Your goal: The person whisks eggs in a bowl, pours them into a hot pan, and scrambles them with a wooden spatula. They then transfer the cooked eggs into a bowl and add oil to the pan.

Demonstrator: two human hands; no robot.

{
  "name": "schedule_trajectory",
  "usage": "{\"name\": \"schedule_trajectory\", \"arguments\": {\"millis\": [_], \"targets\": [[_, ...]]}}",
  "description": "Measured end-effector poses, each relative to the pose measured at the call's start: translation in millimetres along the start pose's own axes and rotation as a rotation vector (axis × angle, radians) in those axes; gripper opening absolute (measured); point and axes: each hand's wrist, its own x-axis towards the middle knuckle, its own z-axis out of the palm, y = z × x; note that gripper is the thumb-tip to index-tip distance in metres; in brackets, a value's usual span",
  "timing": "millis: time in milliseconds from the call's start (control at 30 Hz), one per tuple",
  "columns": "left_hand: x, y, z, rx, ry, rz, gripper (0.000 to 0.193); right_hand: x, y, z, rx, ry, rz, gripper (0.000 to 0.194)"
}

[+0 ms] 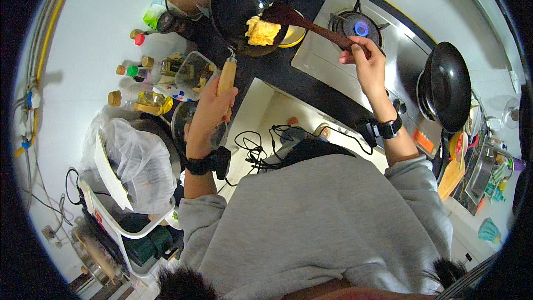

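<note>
My left hand (pixel 212 106) grips the pale wooden handle (pixel 227 76) of a black frying pan (pixel 233 8). The pan is off the burner, over the dark countertop left of the stove, and appears tilted. A folded piece of cooked egg (pixel 263 32) rests near its right side. My right hand (pixel 366 60) holds a dark wooden spatula (pixel 314 28) by its handle. Its broad blade reaches over the pan and meets the egg's upper edge. Partly behind the pan's right rim is a pale plate with a yellow rim (pixel 295 35).
A lit gas burner (pixel 361 28) shows blue flame under my right hand's side of the stove (pixel 329 56). A black wok (pixel 449 87) stands at the right. Several bottles (pixel 143 99) and a clear plastic container (pixel 195 71) line the left. Black cables (pixel 258 150) hang before my body.
</note>
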Motion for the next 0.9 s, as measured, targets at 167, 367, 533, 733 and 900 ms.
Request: {"name": "schedule_trajectory", "arguments": {"millis": [167, 367, 533, 733, 900], "targets": [[10, -1, -1, 0.041, -0.019, 0.042, 0.025, -4, 8, 8, 0.051, -0.01, -0.085, 0.022], [22, -1, 4, 0.151, -0.012, 0.075, 0.035, -9, 15, 14, -0.163, 0.029, -0.116, 0.021], [31, 3, 12, 0.23, 0.038, 0.11, 0.038, -15, 17, 4, -0.187, 0.079, -0.106, 0.021], [34, 10, 17, 0.346, 0.116, 0.107, 0.037, -30, 6, -8, -0.352, 0.112, -0.131, 0.02], [36, 9, 16, 0.4, 0.139, 0.115, 0.043, -25, -7, -4, -0.126, 0.091, -0.167, 0.02]]}}
